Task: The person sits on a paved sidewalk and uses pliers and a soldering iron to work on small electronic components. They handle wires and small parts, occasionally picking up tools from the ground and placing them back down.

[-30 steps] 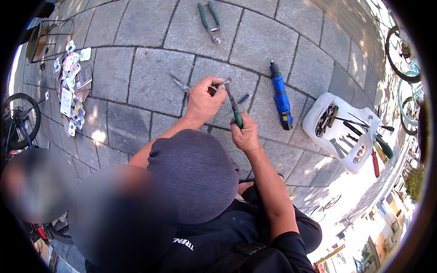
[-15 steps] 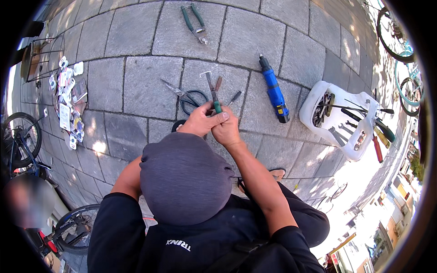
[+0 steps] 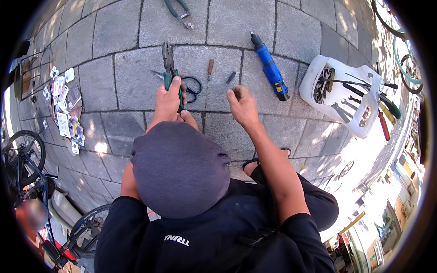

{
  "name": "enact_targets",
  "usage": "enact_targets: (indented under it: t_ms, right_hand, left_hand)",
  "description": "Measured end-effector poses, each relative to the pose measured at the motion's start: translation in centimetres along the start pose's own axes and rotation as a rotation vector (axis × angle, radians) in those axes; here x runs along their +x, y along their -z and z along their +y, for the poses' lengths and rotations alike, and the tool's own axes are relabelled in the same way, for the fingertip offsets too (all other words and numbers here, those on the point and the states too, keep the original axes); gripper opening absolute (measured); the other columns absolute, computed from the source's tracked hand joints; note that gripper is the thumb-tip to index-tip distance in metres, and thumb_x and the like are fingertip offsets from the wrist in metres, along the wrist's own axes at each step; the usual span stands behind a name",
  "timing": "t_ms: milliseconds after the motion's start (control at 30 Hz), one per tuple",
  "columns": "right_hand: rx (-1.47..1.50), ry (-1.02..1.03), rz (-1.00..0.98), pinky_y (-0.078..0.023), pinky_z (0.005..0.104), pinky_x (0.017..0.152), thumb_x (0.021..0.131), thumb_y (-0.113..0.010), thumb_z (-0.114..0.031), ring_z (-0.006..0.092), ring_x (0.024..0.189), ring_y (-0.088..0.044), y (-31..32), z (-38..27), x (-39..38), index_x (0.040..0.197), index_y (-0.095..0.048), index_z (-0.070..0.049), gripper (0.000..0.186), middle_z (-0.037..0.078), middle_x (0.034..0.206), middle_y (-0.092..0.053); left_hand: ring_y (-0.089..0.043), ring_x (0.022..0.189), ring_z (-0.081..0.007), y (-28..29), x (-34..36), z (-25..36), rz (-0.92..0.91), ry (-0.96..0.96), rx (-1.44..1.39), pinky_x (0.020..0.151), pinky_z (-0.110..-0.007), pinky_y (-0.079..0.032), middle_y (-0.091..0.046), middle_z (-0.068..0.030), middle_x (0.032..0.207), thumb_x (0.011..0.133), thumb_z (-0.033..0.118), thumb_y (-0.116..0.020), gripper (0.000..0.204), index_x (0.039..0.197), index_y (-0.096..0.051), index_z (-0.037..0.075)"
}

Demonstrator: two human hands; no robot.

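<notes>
My left hand [image 3: 168, 102] grips green-handled pliers [image 3: 169, 61] with the jaws pointing away from me. Dark-looped scissors [image 3: 193, 91] lie just behind them, partly hidden. My right hand [image 3: 239, 102] is raised to the right with its fingers curled; I cannot make out whether anything is inside. Beyond it a short dark-handled tool [image 3: 231, 78] and a slim brown-handled tool [image 3: 210, 66] lie on the paving [image 3: 132, 86]. A blue power screwdriver [image 3: 268, 63] lies to their right, and other green-handled cutters [image 3: 180, 12] lie farther off.
A white jug tray [image 3: 312, 75] of hand tools is at the right. Loose cards and packages [image 3: 63, 125] form a pile at the left. Bicycles [image 3: 86, 232] and a wire rack [image 3: 34, 77] stand at the edges. A grey cap [image 3: 180, 170] covers the lower middle view.
The green pliers have moved left in my left hand and point forward. My right hand has let go of them and moved right. The bent wire piece at their tip no longer shows.
</notes>
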State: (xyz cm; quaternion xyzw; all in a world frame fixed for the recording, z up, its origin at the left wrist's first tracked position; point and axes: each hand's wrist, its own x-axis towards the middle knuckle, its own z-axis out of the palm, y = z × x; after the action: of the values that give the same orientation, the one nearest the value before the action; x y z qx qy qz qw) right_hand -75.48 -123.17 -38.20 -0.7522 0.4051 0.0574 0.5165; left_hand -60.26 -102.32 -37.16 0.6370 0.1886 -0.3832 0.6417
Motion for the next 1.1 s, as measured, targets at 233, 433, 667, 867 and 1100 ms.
enact_targets:
  t_ms: [233, 433, 667, 867, 1100]
  right_hand:
    - [-0.605, 0.216, 0.440, -0.054, 0.0479, 0.092, 0.096, -0.072, -0.029, 0.0363, 0.112, -0.067, 7.5, -0.2, 5.1, 0.133, -0.062, -0.005, 0.045, 0.018, 0.122, -0.066]
    - [-0.870, 0.012, 0.145, -0.053, 0.0511, 0.102, 0.090, -0.079, -0.040, 0.0410, 0.123, -0.064, 11.3, -0.3, 9.8, 0.140, -0.059, -0.003, 0.066, 0.023, 0.134, -0.064]
    - [-0.807, 0.048, -0.019, -0.055, 0.0522, 0.096, 0.091, -0.079, -0.042, 0.0436, 0.110, -0.070, 11.8, -0.3, 10.3, 0.124, -0.061, 0.001, 0.057, 0.026, 0.118, -0.070]
    - [-0.496, -0.112, -0.144, -0.055, 0.0472, 0.084, 0.090, -0.080, -0.047, 0.0341, 0.093, -0.072, 12.6, 1.1, 8.5, 0.111, -0.066, 0.004, 0.057, 0.022, 0.101, -0.072]
    - [-0.244, -0.146, -0.145, -0.057, 0.0409, 0.078, 0.087, -0.083, -0.049, 0.0224, 0.084, -0.070, 12.4, -0.5, 5.8, 0.125, -0.064, 0.004, 0.068, 0.010, 0.092, -0.070]
  left_hand:
    - [-0.060, 0.068, -0.0115, 1.0, 0.8, -0.7, 0.096, -0.258, 0.615, 0.060, -0.034, -0.048, -0.064, -0.0002, 0.074, 0.096, 0.029, -0.079, 0.027, 0.098, -0.073, 0.003]
    - [-0.065, 0.078, -0.0490, -0.7, 4.3, 3.1, 0.017, -0.379, 1.080, 0.072, -0.051, -0.052, -0.068, -0.0257, 0.080, 0.094, 0.042, -0.073, 0.043, 0.089, -0.066, 0.001]
    - [-0.068, 0.088, -0.0503, -0.7, 7.6, 4.0, -0.058, -0.382, 1.289, 0.078, -0.054, -0.053, -0.071, -0.0271, 0.087, 0.092, 0.042, -0.072, 0.042, 0.087, -0.068, 0.001]
    - [-0.068, 0.096, -0.0508, -1.3, 8.5, 5.2, -0.098, -0.324, 1.343, 0.083, -0.056, -0.054, -0.072, -0.0285, 0.094, 0.092, 0.041, -0.070, 0.038, 0.092, -0.072, 0.003]
    - [-0.069, 0.096, -0.0501, -1.4, 10.7, 5.7, -0.122, -0.380, 1.463, 0.086, -0.056, -0.056, -0.073, -0.0277, 0.095, 0.090, 0.039, -0.070, 0.036, 0.093, -0.073, 0.004]
